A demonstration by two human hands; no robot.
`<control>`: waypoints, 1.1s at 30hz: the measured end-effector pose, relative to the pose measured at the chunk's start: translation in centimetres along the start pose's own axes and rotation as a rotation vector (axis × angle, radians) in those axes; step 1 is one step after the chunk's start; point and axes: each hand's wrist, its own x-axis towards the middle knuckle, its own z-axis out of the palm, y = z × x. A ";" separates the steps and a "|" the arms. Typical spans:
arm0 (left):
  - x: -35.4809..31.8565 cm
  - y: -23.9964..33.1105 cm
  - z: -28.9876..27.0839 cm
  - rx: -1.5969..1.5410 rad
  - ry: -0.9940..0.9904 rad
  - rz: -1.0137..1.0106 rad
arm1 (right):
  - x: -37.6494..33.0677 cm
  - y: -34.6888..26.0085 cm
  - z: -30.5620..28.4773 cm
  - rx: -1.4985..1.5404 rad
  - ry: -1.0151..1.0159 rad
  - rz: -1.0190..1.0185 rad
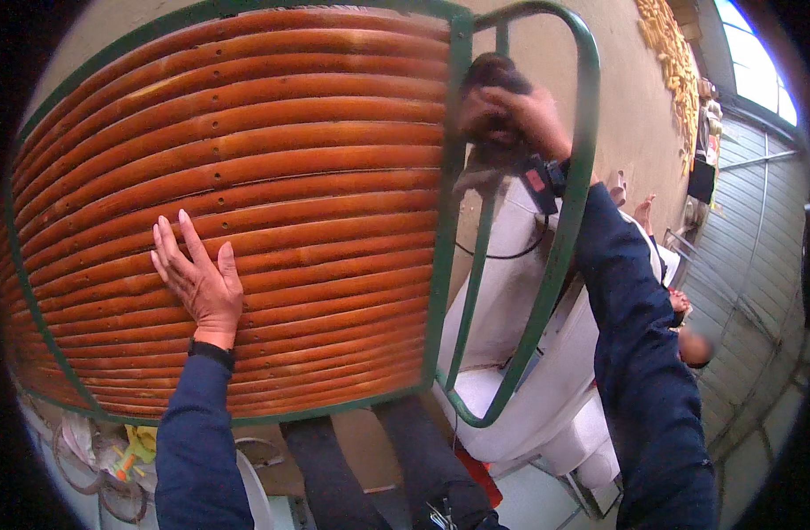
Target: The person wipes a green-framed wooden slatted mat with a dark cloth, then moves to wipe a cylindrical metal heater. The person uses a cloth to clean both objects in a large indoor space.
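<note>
A panel of orange-brown bamboo slats (334,185) in a green metal frame fills the left and middle of the view. Several small dark holes run down the slats in a line. My left hand (202,281) rests on the slats, fingers spread. At the panel's right edge, my right hand (530,119) grips a dark power tool (493,78), blurred, with a boxy block (539,181) below the wrist that looks like a battery. The tool's working end is hidden or smeared. A bent green tube loop (584,132) joins the frame around my right forearm.
Right of the loop are a white rounded object (555,393) and a dark cable (511,256). Corn cobs (674,62) lie along the upper right. Another person's hand (679,302) shows at the right. A yellow item (140,444) sits lower left, near my legs (321,459).
</note>
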 end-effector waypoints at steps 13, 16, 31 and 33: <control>0.2 -0.1 0.0 -0.032 0.001 -0.017 | 9.8 -2.7 -2.6 -0.144 -0.010 -0.091; 0.1 -0.2 0.0 -0.020 0.011 -0.020 | 8.4 -3.3 -1.9 -0.102 -0.026 -0.088; -0.3 -0.1 0.7 -0.033 0.073 0.005 | 1.0 2.6 -0.7 -0.058 -0.024 -0.058; -0.4 -0.3 1.1 -0.034 0.100 0.019 | -2.4 4.6 0.3 0.036 -0.066 -0.206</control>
